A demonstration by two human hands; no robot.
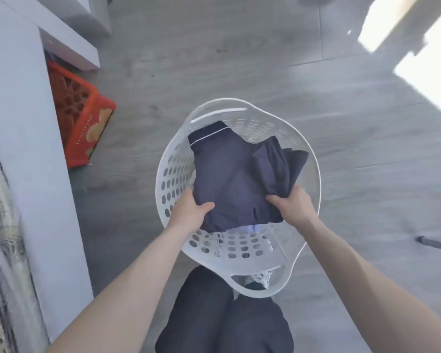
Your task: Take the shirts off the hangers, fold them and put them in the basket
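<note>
Forearms: we note both bare, reaching from the bottom edge forward and down to the basket.
Trousers: dark, directly below the camera; a shoe shows through the near handle slot of the basket.
Left hand: grips the near left corner of the shirt, thumb on top; the fingers pass under the cloth and we cannot see them.
Right hand: grips the near right corner, thumb laid on top, fingers curled into a bunched fold.
Shirt: dark navy, folded into a rough rectangle, thin white piping at its far edge. A loose fold stands up on the right side. It lies within the basket's rim, held at its near edge by both hands. We cannot tell whether it rests on what is below.
Basket: white, round, perforated plastic, standing on the floor just ahead of the person's feet.
Basket contents: a sliver of pale cloth shows under the shirt's near edge; we can make out nothing more.
Floor: grey wood-look boards, with bright sunlight patches at upper right.
Crate: orange plastic, on the floor well left of the basket, against a white cabinet.
Right edge: a dark bar lies on the floor; too little shows to identify it.
</note>
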